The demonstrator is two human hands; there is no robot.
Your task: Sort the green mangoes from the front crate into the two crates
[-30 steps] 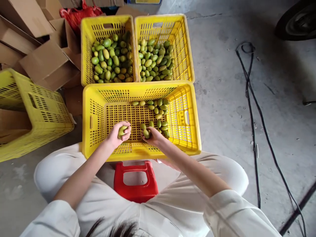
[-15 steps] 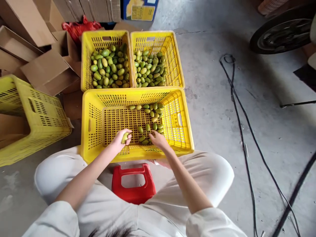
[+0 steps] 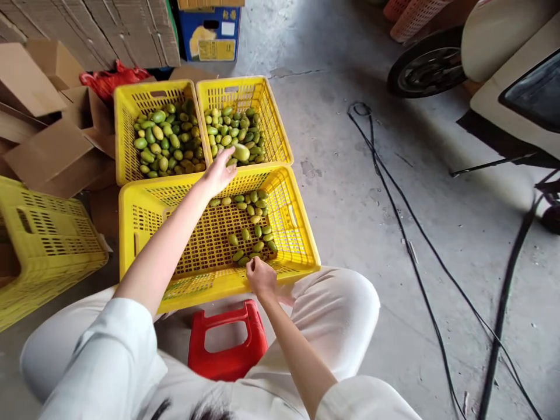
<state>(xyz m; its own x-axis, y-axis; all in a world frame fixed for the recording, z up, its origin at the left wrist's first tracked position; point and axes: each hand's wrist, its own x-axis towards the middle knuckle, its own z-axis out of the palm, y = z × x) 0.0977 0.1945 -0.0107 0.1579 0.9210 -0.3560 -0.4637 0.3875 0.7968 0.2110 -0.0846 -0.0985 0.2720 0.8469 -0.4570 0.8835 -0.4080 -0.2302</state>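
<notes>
My left hand [image 3: 221,172] reaches over the far rim of the front yellow crate [image 3: 306,233], fingers spread. Just past its fingertips is a larger pale green oval fruit [image 3: 240,153], over the right back crate [image 3: 280,131]; it looks free of the hand. Smaller green and yellowish oval fruits [image 3: 227,125] fill that crate's bottom. My right hand [image 3: 261,277] is at the near rim of the front crate, its fingers curled closed; whatever may be inside them is hidden. Several loose green fruits [image 3: 258,230] lie on the crate's right side, just beyond this hand.
The left back crate [image 3: 155,87] also holds many fruits. Another yellow crate [image 3: 56,239] lies tilted at left, below cardboard boxes [image 3: 50,154]. A red stool [image 3: 227,356] stands between my legs. Black cable [image 3: 411,251] crosses the floor at right, near a wheeled vehicle [image 3: 437,64].
My left hand has moved from inside the front crate to the right back crate and opened, the fruit leaving its grip. My right hand has drawn back to the near rim. The view has shifted right.
</notes>
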